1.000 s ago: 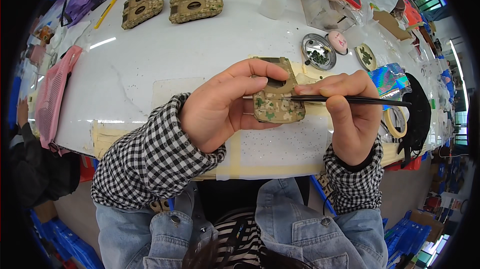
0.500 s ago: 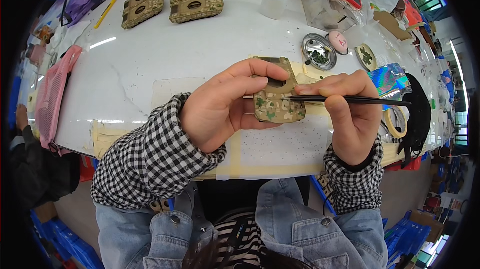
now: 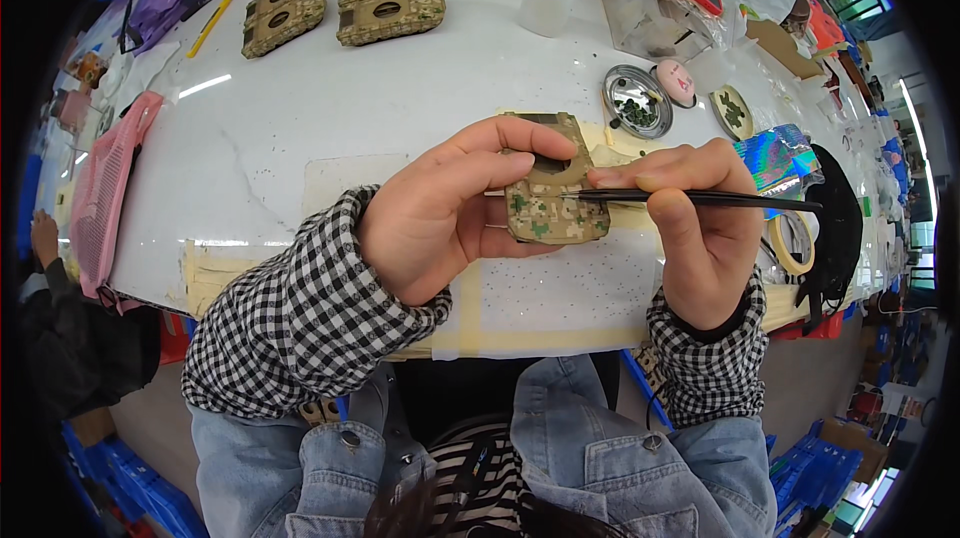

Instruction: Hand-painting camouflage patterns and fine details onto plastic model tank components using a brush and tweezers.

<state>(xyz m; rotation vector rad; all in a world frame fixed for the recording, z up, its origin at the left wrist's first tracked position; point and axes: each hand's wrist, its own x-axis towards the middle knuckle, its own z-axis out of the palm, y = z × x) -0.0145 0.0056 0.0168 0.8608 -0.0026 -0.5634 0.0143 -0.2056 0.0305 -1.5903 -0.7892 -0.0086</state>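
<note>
My left hand [image 3: 440, 203] is closed around a camouflage-patterned plastic housing [image 3: 555, 218] with an oval opening near its middle. It holds the housing tilted above the front of the table. Pinched in my right hand [image 3: 705, 223] is a pair of black tweezers [image 3: 720, 199], lying nearly level. Their thin metal tips reach the housing's face just below the oval opening. Whether the tips grip anything is too small to tell. Beyond my right hand, a round clear dish [image 3: 638, 103] holds small dark green pieces, and a shallow oval dish [image 3: 732, 112] holds more green bits.
Several similar camouflage housings [image 3: 390, 16] lie at the far left. A white squeeze bottle [image 3: 547, 3] stands at the back. A tape roll [image 3: 791, 244] and a black strap-like item [image 3: 835, 228] are at the right, a pink mesh basket [image 3: 115, 198] at the left. Dark specks dot the white sheet [image 3: 560, 298].
</note>
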